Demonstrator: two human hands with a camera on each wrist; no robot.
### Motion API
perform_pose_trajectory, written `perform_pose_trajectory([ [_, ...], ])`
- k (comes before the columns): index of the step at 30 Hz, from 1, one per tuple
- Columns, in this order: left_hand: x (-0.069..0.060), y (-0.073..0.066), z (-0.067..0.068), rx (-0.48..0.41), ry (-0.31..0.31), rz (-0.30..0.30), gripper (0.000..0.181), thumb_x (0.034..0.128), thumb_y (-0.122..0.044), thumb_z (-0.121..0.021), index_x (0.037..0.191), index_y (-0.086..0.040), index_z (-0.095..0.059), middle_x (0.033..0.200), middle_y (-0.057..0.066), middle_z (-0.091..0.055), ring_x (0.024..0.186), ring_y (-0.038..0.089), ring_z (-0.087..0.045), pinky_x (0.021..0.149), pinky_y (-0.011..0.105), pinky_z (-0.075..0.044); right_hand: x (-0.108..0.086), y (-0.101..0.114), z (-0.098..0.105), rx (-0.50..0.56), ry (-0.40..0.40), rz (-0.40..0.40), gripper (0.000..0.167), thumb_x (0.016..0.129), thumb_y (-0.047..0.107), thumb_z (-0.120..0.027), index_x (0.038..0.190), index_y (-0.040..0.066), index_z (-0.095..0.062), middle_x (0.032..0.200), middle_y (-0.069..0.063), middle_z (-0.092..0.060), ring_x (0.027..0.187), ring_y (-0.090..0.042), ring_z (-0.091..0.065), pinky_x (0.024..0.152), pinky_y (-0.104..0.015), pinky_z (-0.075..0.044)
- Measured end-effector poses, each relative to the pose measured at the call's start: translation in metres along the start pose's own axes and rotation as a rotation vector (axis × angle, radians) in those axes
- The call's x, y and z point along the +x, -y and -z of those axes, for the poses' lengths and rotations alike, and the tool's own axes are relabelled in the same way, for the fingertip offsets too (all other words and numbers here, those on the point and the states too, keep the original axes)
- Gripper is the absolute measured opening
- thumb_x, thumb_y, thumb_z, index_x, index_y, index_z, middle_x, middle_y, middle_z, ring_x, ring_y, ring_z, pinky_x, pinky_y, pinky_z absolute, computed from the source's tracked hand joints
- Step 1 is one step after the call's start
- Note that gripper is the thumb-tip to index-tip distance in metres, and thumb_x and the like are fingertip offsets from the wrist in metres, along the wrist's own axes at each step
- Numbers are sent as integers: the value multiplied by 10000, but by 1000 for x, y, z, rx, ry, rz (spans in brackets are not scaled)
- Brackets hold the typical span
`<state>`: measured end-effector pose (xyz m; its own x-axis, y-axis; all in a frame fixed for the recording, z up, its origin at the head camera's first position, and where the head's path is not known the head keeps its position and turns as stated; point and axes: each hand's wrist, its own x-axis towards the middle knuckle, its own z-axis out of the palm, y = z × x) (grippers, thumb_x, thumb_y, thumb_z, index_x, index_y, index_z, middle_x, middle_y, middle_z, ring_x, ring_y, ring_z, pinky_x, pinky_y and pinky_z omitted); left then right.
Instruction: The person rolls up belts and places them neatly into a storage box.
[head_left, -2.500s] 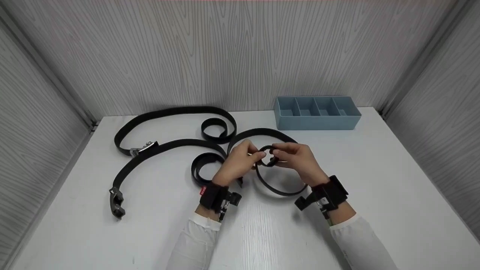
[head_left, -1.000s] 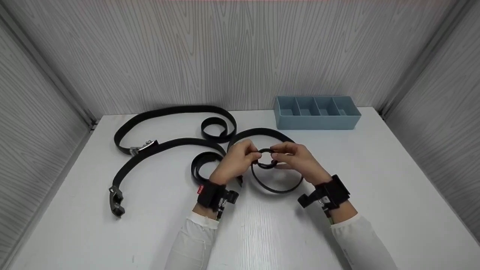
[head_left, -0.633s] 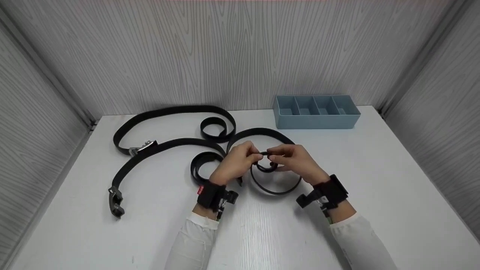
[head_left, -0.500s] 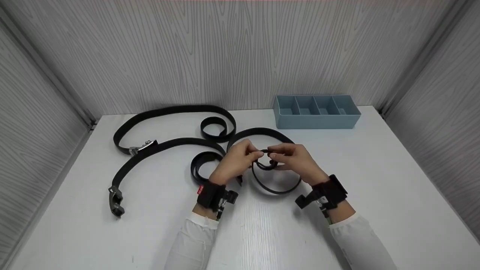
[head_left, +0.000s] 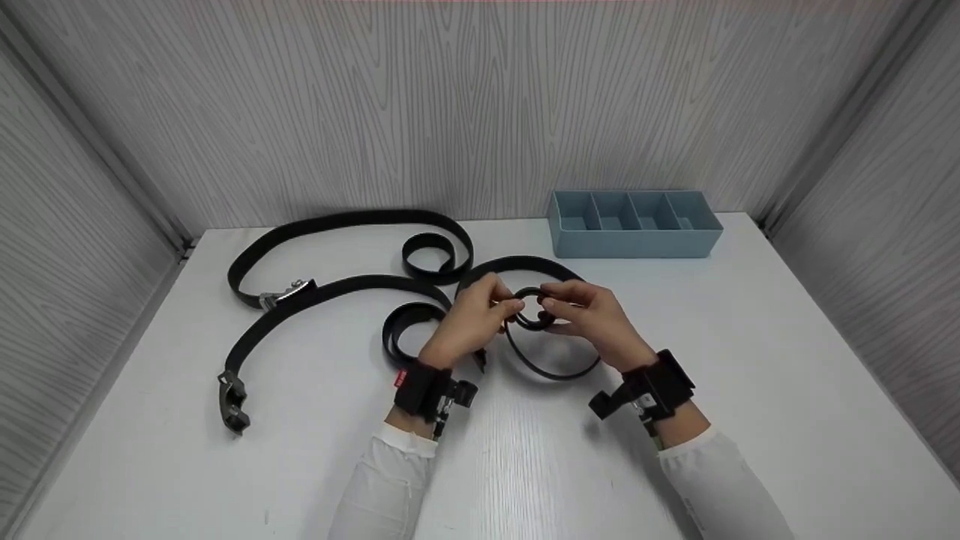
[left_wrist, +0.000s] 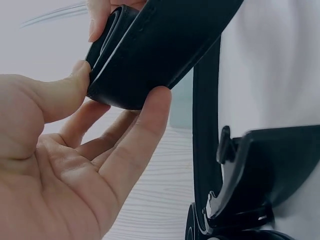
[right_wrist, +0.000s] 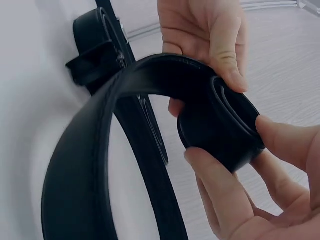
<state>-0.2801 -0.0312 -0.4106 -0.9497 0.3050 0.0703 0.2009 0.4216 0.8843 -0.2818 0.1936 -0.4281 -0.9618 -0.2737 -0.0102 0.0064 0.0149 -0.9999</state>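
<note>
Both hands hold the small coil of a black belt above the table, one at each side. The left hand pinches the coil's left side between thumb and fingers; the right hand pinches its right side. In the left wrist view the left thumb and fingers grip the rolled belt. The right wrist view shows the coil with several layers between the fingertips, and an uncoiled length curving away from it. That length loops below and behind the hands in the head view.
Two more black belts, the rear one and the front one, lie partly coiled on the white table, with metal buckles at left. A blue four-slot box stands at the back right, before the grey wall.
The coil has tilted and shifted slightly between the fingers, and both hands have risen a little in the last half second. The loose loop below has narrowed. The other belts have not moved.
</note>
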Motion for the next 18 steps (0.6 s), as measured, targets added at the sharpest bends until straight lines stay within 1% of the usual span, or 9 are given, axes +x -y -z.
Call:
perform_pose_trajectory([
  [3, 0, -1, -1, 17, 1, -11, 152, 1038, -217, -670, 1024, -82, -601, 956, 51, -667, 769, 161, -636, 660, 285, -473, 0, 2, 3, -38, 33, -9, 370, 1002, 129, -716, 1330, -24, -643, 1302, -176, -641, 1065, -253, -714, 922, -416, -587],
  [7, 0, -1, -2, 44, 8, -38, 145, 1040, -199, -662, 997, -70, -610, 920, 58, -658, 734, 141, -617, 643, 271, -470, -1, 3, 9, -95, 85, -22, 387, 994, 158, -732, 1326, -23, -652, 1291, -180, -650, 1064, -231, -700, 914, -419, -590],
  [13, 0, 1, -3, 98, 91, -60, 145, 1056, -213, -638, 981, -90, -621, 829, 27, -622, 657, 123, -547, 574, 268, -428, -2, 3, 12, -192, 158, -24, 389, 1002, 167, -722, 1333, -25, -654, 1235, -188, -671, 1072, -287, -686, 847, -438, -612],
  [15, 0, 1, -2, 111, 103, -57, 150, 1059, -224, -634, 991, -91, -619, 818, 20, -603, 644, 123, -532, 566, 272, -420, -2, 3, 11, -205, 159, -22, 382, 1000, 165, -725, 1326, -22, -659, 1217, -181, -682, 1065, -291, -695, 831, -429, -616],
  [18, 0, 1, -2, 99, 89, -45, 153, 1061, -242, -631, 1025, -95, -617, 841, 11, -608, 657, 123, -543, 577, 272, -425, -2, 3, 8, -171, 138, -13, 366, 996, 143, -727, 1315, -28, -668, 1207, -173, -689, 1054, -270, -697, 830, -428, -616],
])
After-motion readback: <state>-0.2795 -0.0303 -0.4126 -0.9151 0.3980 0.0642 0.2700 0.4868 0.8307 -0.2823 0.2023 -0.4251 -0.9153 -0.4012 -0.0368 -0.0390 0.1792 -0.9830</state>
